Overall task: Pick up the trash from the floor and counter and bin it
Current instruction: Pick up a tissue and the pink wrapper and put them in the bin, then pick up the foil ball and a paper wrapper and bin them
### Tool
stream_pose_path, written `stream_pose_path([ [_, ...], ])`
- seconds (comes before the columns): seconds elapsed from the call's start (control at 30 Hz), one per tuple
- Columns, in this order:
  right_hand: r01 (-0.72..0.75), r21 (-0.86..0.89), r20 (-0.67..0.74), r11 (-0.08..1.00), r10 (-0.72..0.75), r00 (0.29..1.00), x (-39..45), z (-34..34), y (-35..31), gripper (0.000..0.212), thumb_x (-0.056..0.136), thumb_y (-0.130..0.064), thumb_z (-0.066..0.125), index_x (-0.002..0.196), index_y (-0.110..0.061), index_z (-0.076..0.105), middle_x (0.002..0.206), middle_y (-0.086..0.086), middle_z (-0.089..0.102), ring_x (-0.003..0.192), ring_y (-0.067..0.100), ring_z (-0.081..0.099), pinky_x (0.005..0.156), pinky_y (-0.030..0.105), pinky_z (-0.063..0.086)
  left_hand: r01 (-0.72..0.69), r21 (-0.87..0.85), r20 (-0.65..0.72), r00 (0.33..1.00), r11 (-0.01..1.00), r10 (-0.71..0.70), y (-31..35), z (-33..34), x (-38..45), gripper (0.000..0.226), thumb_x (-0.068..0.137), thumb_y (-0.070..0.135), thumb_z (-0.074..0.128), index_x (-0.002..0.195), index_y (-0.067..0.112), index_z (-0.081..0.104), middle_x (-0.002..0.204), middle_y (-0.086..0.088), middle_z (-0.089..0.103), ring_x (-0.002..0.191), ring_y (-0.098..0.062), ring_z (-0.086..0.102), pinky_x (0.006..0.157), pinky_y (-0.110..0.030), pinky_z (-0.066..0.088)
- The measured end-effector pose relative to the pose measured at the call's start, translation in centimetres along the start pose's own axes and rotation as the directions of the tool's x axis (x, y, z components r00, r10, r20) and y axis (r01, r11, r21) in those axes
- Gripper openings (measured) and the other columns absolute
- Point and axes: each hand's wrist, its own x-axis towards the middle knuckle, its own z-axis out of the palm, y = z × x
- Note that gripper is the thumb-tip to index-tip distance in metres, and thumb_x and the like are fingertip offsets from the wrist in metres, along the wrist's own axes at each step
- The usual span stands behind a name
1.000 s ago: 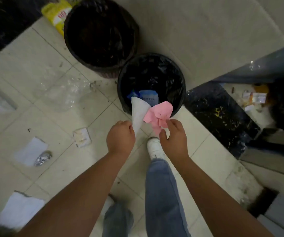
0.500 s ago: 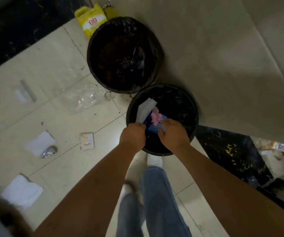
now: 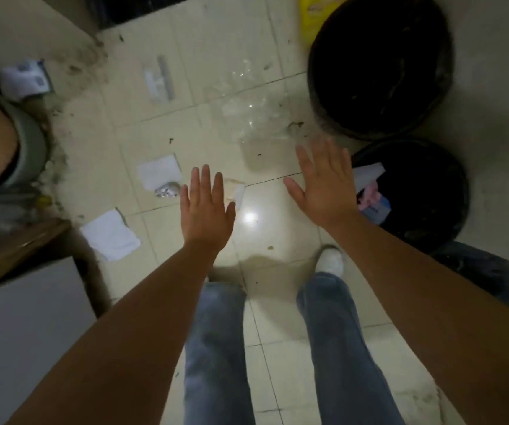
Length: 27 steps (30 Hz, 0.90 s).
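My left hand (image 3: pixel 205 207) and my right hand (image 3: pixel 323 182) are both open, fingers spread, held above the tiled floor and holding nothing. The small black bin (image 3: pixel 425 197) at the right holds the white paper (image 3: pixel 368 174) and the pink paper (image 3: pixel 369 194) on top of a blue item. Litter lies on the floor: two white paper pieces (image 3: pixel 159 170) (image 3: pixel 110 234), a crumpled foil ball (image 3: pixel 167 191), a small pale wrapper (image 3: pixel 234 190) partly behind my left hand, and a clear plastic bag (image 3: pixel 253 118).
A larger black bin (image 3: pixel 379 62) stands behind the small one, with a yellow packet (image 3: pixel 314 13) beside it. Another wrapper (image 3: pixel 159 79) and a printed pack (image 3: pixel 27 76) lie farther back. A second person's arm is at the left edge. A cabinet edge sits lower left.
Both hands let go of the white and pink paper into the small bin, opened, and swung left over the littered floor. The view turned left.
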Motion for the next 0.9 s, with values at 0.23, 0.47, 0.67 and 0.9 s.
stream_pose_path([
  [0.23, 0.005, -0.114, 0.13, 0.993, 0.01, 0.991, 4.8, 6.8, -15.4, 0.055, 0.098, -0.037, 0.03, 0.145, -0.011, 0.016, 0.158, 0.01, 0.012, 0.146, 0.027, 0.004, 0.121, 0.044, 0.003, 0.163, -0.068, 0.129, 0.98, 0.984, -0.153, -18.7, 4.0, 0.2, 0.061, 0.102, 0.035, 0.031, 0.15, 0.007, 0.007, 0.16, -0.013, -0.002, 0.148, -0.027, -0.006, 0.122, -0.04, 0.003],
  [0.47, -0.265, -0.1, 0.209, 0.959, 0.281, 0.937, 6.7, 15.3, -23.2, 0.044, 0.094, -0.027, 0.044, 0.132, -0.004, 0.042, 0.143, 0.015, 0.042, 0.134, 0.03, 0.035, 0.114, 0.041, 0.028, 0.103, -0.167, 0.198, 0.978, 0.98, -0.069, -28.2, 8.8, 4.7, 0.055, 0.102, 0.026, 0.038, 0.149, 0.007, 0.015, 0.16, -0.011, 0.01, 0.148, -0.026, 0.005, 0.121, -0.036, 0.013],
  [0.67, -0.426, -0.078, 0.259, 0.901, 0.431, 0.864, 13.2, 23.4, -22.3, 0.042, 0.095, -0.03, 0.045, 0.13, -0.006, 0.044, 0.132, 0.015, 0.052, 0.122, 0.029, 0.048, 0.102, 0.038, 0.04, -0.034, -0.18, 0.131, 0.99, 0.983, 0.058, -28.4, 15.7, 13.5, 0.048, 0.097, 0.018, 0.05, 0.139, 0.003, 0.034, 0.144, -0.015, 0.041, 0.134, -0.028, 0.038, 0.108, -0.033, 0.037],
  [0.9, -0.395, -0.217, 0.121, 0.893, 0.426, 0.897, 23.6, 33.5, -15.3, 0.037, 0.091, -0.013, 0.053, 0.126, -0.005, 0.044, 0.129, 0.016, 0.052, 0.119, 0.031, 0.047, 0.099, 0.039, 0.041, -0.395, 0.036, -0.117, 0.911, 0.918, 0.396, -27.6, 28.4, 23.6, 0.073, 0.032, 0.011, 0.095, 0.099, 0.003, 0.065, 0.09, -0.018, 0.076, 0.076, -0.032, 0.074, 0.063, -0.036, 0.061],
])
